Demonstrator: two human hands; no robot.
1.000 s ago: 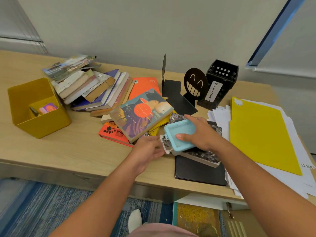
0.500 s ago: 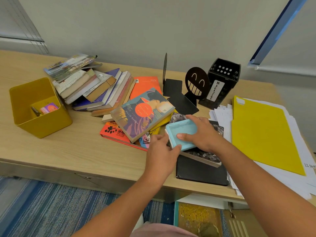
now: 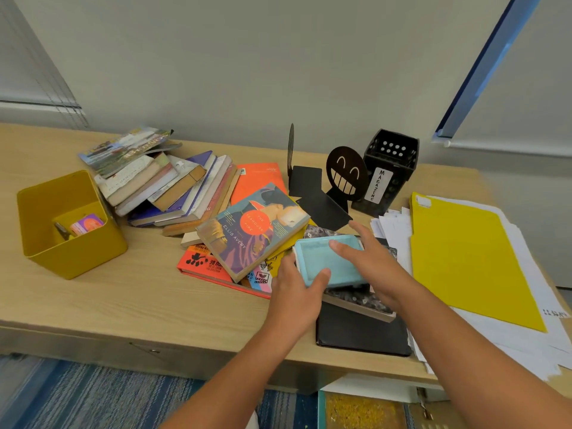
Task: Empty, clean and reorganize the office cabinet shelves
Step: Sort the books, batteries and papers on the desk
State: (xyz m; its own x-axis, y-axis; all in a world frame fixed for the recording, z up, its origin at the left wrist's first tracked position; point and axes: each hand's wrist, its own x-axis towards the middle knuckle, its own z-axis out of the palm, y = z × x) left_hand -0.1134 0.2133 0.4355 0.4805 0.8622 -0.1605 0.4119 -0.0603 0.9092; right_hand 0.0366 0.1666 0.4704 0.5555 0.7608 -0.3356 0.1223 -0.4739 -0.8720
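A light blue shallow tray (image 3: 325, 261) lies on a black-and-white patterned book (image 3: 362, 300), which sits on a black folder (image 3: 362, 332) near the front edge of the wooden desk (image 3: 123, 292). My left hand (image 3: 297, 298) grips the tray's near left corner, thumb on top and fingers round its left side. My right hand (image 3: 371, 264) lies at the tray's right side with straight fingers, one fingertip touching the far rim. Left of the tray, a paperback marked Ellis Avery (image 3: 250, 230) tops a loose pile of books.
A slumped stack of books (image 3: 161, 184) and a yellow bin (image 3: 71, 255) holding small items stand at the left. Black bookends (image 3: 346, 174) and a black magazine holder (image 3: 390, 168) are behind. A yellow folder (image 3: 464, 255) lies on white papers (image 3: 526, 323) at the right.
My left hand came up from the desk's front edge and took hold of the tray's near left corner. My right hand loosened its hold and its fingers straightened.
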